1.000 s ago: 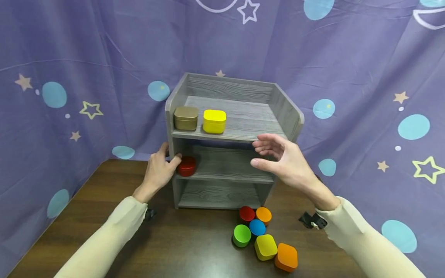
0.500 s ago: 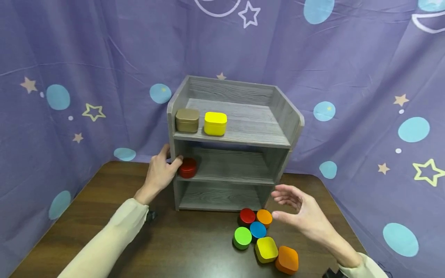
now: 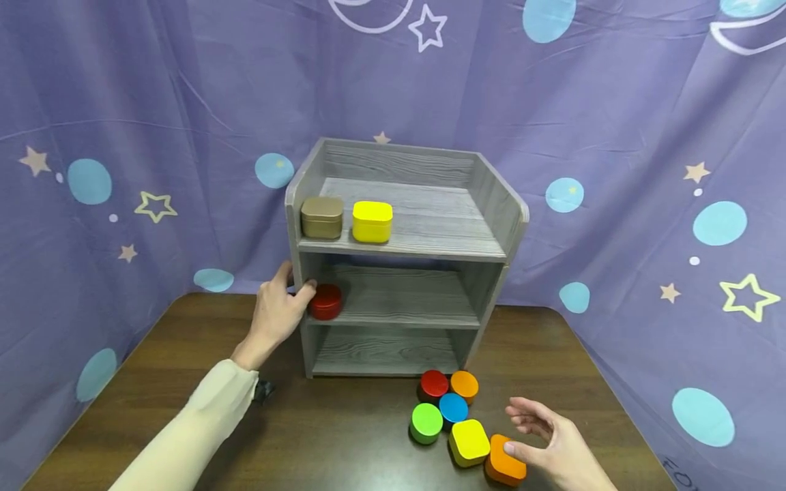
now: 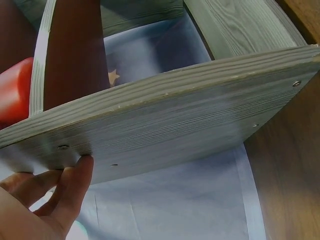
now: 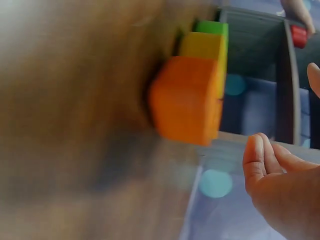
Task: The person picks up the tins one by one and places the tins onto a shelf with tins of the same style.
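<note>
A grey wood-grain shelf unit (image 3: 393, 324) stands on the table. My left hand (image 3: 273, 314) holds its left side panel, thumb at the front edge beside a round red tin (image 3: 325, 303) on the middle shelf. In the left wrist view the fingers (image 4: 75, 187) press on the panel's outer face. My right hand (image 3: 555, 443), thumb and fingers spread apart, hovers by the square orange tin (image 3: 503, 470) at the front right. The thumb overlaps that tin in the head view; in the right wrist view the hand is apart from the blurred orange tin (image 5: 182, 100).
The top shelf bears a bronze tin (image 3: 322, 218) and a bright yellow tin (image 3: 372, 222). Next to the orange tin stand a square yellow tin (image 3: 469, 442) and round green (image 3: 426, 423), blue (image 3: 454, 409), red (image 3: 433, 385) and orange (image 3: 464, 386) tins. A patterned purple curtain (image 3: 614, 102) hangs behind.
My right hand has come down from in front of the shelf unit to the square orange tin at the front right. The left hand keeps its place on the side panel.
</note>
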`<state>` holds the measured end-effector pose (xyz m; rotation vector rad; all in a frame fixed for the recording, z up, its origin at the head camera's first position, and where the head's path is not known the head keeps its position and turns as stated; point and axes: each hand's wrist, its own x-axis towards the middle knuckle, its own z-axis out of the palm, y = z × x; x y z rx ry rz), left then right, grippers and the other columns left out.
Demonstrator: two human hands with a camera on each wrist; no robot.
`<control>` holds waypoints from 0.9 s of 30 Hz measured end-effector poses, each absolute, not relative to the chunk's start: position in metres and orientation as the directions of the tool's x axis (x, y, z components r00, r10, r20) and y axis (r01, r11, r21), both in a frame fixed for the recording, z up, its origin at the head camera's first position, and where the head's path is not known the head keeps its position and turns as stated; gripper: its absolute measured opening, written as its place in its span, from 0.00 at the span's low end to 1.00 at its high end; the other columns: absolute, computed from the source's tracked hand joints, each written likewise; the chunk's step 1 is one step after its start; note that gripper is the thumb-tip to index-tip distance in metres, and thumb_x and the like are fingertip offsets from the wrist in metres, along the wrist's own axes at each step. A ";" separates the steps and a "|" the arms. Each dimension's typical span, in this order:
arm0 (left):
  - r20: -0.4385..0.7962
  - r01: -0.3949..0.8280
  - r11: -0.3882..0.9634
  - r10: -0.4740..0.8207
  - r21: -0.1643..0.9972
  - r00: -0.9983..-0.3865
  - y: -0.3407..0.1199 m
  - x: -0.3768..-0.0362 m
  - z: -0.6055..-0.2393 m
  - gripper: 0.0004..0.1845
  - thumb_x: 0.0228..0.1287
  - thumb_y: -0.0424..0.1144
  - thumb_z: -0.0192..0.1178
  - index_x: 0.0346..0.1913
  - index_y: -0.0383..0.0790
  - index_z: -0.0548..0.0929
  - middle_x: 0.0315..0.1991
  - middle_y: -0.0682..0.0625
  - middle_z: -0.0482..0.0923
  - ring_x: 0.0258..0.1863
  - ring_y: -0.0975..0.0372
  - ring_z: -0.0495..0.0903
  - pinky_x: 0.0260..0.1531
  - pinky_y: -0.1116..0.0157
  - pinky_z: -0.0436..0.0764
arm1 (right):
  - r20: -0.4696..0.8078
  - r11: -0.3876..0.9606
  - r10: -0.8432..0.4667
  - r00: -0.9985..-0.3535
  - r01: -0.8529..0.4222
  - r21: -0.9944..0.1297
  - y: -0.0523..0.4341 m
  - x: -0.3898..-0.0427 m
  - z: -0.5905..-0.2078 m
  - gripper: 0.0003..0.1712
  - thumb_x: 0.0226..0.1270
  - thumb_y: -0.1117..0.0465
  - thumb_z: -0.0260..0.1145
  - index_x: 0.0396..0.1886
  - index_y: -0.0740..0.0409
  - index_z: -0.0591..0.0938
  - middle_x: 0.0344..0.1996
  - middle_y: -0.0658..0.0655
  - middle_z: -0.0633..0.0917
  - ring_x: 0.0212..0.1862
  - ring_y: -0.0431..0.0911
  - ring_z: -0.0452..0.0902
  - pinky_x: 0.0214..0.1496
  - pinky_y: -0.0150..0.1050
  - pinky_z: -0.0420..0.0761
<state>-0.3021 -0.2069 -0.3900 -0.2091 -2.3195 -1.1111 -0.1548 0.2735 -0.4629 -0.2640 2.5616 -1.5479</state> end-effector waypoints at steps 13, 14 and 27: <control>0.544 0.351 0.644 -0.121 0.680 -0.830 -0.206 -0.303 -0.389 0.15 0.74 0.46 0.61 0.51 0.38 0.80 0.45 0.33 0.92 0.39 0.41 0.89 0.41 0.46 0.83 | -0.092 0.516 -0.116 -0.989 0.019 -0.856 0.285 -0.147 -0.500 0.43 0.63 0.60 0.82 0.74 0.73 0.75 0.63 0.70 0.87 0.49 0.25 0.81 0.56 0.29 0.85; 0.545 0.352 0.644 -0.123 0.680 -0.829 -0.206 -0.303 -0.389 0.15 0.74 0.46 0.61 0.51 0.38 0.81 0.45 0.33 0.92 0.39 0.41 0.90 0.41 0.46 0.83 | -0.082 0.524 -0.096 -0.992 0.019 -0.851 0.284 -0.146 -0.501 0.43 0.62 0.60 0.83 0.73 0.72 0.76 0.62 0.69 0.88 0.49 0.26 0.80 0.55 0.29 0.85; 0.545 0.352 0.636 -0.130 0.687 -0.828 -0.205 -0.304 -0.390 0.16 0.73 0.45 0.61 0.53 0.36 0.81 0.49 0.32 0.92 0.47 0.37 0.90 0.46 0.40 0.83 | -0.113 0.553 -0.188 -0.976 -0.010 -0.833 0.294 -0.146 -0.515 0.45 0.63 0.57 0.83 0.73 0.74 0.76 0.61 0.67 0.88 0.48 0.23 0.79 0.53 0.29 0.85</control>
